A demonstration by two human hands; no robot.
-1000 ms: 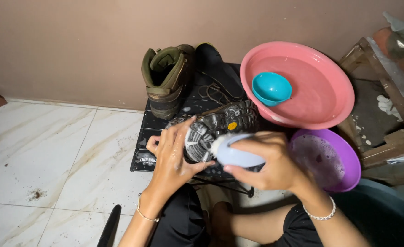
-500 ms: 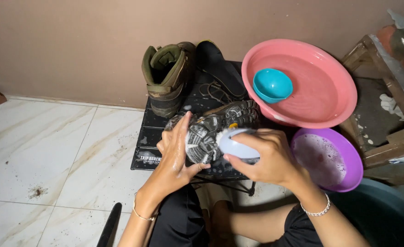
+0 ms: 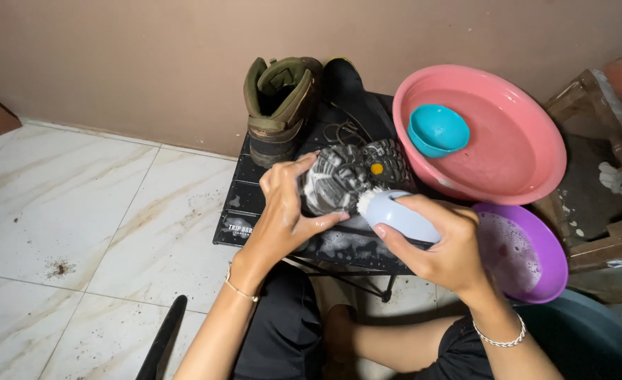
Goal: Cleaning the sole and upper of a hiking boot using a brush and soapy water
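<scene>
My left hand [image 3: 286,204] grips a boot [image 3: 349,172] turned sole up, its grey lugged sole covered in soap foam, over a small black folding table [image 3: 244,211]. My right hand [image 3: 434,243] holds a pale blue scrub brush [image 3: 395,211] with its bristles against the heel end of the sole. The matching olive and brown boot [image 3: 279,105] stands upright at the back of the table near the wall.
A pink basin [image 3: 508,151] of water with a small teal bowl [image 3: 437,130] floating in it sits at the right. A purple bowl [image 3: 529,257] of soapy water lies below it. Wooden crates [image 3: 606,162] stand far right. The tiled floor [image 3: 92,232] on the left is speckled with dirt.
The brush has shifted a little along the foamy sole. Both hands and the boot sit slightly higher and further right in view.
</scene>
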